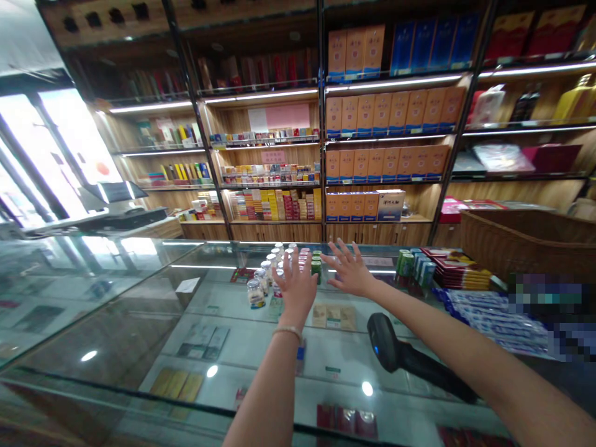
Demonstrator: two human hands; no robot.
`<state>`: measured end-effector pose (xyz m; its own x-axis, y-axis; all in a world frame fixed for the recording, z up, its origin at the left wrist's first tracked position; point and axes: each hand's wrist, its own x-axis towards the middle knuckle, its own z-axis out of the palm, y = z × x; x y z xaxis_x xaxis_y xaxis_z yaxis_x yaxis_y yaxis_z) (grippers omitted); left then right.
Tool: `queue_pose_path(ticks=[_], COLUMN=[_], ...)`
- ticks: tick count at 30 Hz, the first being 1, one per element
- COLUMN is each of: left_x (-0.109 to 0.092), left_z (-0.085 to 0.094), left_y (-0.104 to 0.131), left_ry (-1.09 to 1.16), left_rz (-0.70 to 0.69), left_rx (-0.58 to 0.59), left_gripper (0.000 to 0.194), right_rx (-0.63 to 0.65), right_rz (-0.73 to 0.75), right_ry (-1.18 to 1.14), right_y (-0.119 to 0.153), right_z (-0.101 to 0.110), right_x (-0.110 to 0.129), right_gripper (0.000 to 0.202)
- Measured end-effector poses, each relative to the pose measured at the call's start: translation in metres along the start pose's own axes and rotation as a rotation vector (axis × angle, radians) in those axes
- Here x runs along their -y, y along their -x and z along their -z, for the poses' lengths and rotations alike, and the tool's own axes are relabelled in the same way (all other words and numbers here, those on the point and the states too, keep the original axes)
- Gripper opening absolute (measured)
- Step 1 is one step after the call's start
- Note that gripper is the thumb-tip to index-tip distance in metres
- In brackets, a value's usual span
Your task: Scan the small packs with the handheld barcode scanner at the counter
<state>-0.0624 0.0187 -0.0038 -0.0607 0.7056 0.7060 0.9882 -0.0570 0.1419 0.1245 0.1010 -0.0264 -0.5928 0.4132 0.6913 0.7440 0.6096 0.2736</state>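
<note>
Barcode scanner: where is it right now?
In the head view, the black scanner lies on the glass counter, right of centre, below the right hand and beside the right forearm.

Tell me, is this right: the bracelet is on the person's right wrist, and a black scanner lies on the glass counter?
Not quite: the head view shows the bracelet on the wrist of the left hand. A black scanner does lie on the glass counter.

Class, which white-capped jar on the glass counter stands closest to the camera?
The white-capped jar at front left: of them all, it sits lowest in the picture, left of the left hand.
</note>
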Motion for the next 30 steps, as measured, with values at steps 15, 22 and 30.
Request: queue_pose_path(ticks=[15,22,30], left_x=[-0.013,-0.023,-0.026], left_z=[0.002,0.008,0.008], left_y=[0.002,0.003,0.002], left_ry=[0.024,0.061,0.062], left_rz=[-0.120,-0.184,-0.203], left_rx=[-0.029,-0.036,-0.044], left_gripper=[0.056,0.051,0.050], right_rx=[0.017,0.002,-0.021], right_rz=[-0.154,-0.266,-0.329], right_ry=[0.091,0.143,0.186], right_y=[0.031,0.052,0.070], right_z=[0.064,0.105,0.121], right_x=[-0.019,-0.019,-0.023], right_gripper=[0.058,0.056,0.053])
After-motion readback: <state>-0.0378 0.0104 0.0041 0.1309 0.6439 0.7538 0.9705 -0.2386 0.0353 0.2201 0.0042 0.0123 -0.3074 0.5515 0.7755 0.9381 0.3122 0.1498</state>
